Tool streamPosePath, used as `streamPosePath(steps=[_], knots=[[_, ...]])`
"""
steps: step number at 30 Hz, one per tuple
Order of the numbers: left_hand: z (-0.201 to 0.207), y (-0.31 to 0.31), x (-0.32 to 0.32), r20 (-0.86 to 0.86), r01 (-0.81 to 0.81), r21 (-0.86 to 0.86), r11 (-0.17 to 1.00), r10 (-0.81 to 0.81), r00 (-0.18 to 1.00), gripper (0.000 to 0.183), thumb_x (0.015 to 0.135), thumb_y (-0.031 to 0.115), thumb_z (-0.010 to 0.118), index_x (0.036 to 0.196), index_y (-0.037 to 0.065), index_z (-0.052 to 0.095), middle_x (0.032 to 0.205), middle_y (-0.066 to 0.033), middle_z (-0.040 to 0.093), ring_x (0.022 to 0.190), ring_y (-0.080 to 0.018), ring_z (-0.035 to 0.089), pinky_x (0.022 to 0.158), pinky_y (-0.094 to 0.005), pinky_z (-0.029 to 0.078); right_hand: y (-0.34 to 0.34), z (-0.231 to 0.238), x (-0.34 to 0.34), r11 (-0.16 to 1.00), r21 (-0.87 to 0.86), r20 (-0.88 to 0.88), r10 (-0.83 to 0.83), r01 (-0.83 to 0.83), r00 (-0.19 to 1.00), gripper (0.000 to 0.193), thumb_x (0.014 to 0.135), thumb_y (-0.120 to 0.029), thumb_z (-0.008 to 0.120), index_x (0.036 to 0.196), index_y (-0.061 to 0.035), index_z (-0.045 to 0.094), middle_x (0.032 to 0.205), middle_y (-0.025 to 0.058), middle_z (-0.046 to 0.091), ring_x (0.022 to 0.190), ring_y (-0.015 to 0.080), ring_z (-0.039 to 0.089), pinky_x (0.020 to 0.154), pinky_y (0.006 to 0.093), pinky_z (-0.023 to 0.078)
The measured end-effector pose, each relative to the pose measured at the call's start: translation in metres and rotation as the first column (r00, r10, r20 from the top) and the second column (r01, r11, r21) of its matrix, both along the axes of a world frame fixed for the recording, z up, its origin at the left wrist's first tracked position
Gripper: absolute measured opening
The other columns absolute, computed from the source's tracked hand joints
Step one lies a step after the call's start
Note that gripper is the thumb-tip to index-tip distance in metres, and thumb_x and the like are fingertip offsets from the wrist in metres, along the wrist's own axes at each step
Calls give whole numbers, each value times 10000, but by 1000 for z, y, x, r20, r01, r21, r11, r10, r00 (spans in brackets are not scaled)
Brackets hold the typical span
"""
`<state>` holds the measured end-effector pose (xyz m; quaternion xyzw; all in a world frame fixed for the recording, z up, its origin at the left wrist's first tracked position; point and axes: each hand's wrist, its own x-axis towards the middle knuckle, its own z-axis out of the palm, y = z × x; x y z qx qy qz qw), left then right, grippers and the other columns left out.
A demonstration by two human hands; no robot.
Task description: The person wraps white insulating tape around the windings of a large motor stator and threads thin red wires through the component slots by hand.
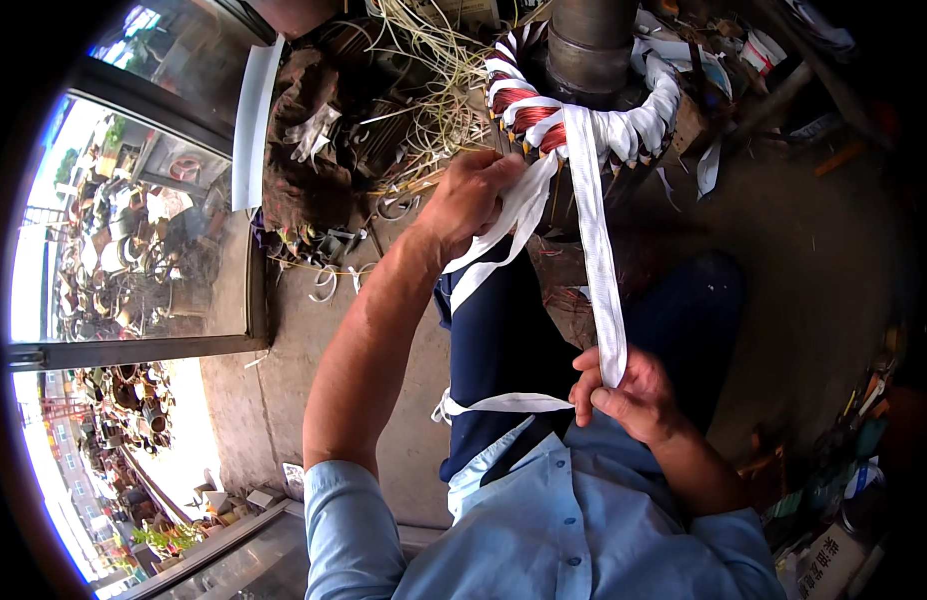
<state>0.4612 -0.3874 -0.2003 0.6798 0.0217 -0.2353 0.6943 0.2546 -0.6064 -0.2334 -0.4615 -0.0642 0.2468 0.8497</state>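
Note:
A motor stator stands upright at the top of the view, its ring of copper windings [532, 112] partly wrapped in white cloth tape [596, 235]. One strip of the tape runs down from the ring, pulled straight, to my right hand [629, 392], which pinches it above my lap. Close to the ring's near left side, my left hand [472, 200] is closed around looser folds of white tape [524, 210]. Its fingertips are partly hidden. A tape tail [509, 402] trails from my right hand across my left thigh.
A thick dark metal cylinder [591, 45] rises inside the ring. Tangled pale cords [424, 90] and a brown rag-like heap [309, 140] lie to its left. Tape scraps [325, 284] litter the concrete floor. A metal-framed glass door [144, 230] stands at left; tools and containers line the right.

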Motion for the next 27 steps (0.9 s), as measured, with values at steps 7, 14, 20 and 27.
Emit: streamPosePath(steps=[7,14,20,27], knots=[[-1,7,-5,115,48,138,989,-65,991,198,922,213,657,924,14,652,671,49,523,500,-19,389,434,-203,265,20,9,11,997,22,24,68,-68,997,345,913,-29,604,1240,26,508,862,107,663,767,142,645,734,294,542],[-22,60,-19,134,-3,284,959,-36,990,193,912,176,638,902,-16,656,728,6,547,664,-86,449,587,-270,360,21,8,12,998,42,44,52,-53,998,346,916,-31,606,1242,27,504,851,106,661,760,133,641,725,283,537],[-86,211,-103,126,-200,677,708,157,980,229,886,204,621,756,16,612,632,-4,515,593,-91,432,541,-303,348,18,12,37,999,35,118,12,-16,993,337,906,-38,618,1218,33,512,813,110,664,718,139,643,688,285,541],[-198,513,-458,-110,-139,960,241,788,605,184,781,184,610,691,25,629,554,-82,535,429,-194,472,417,-390,376,33,22,70,992,96,79,72,-79,994,308,899,-33,621,1185,39,534,798,112,666,699,157,660,651,285,544]])
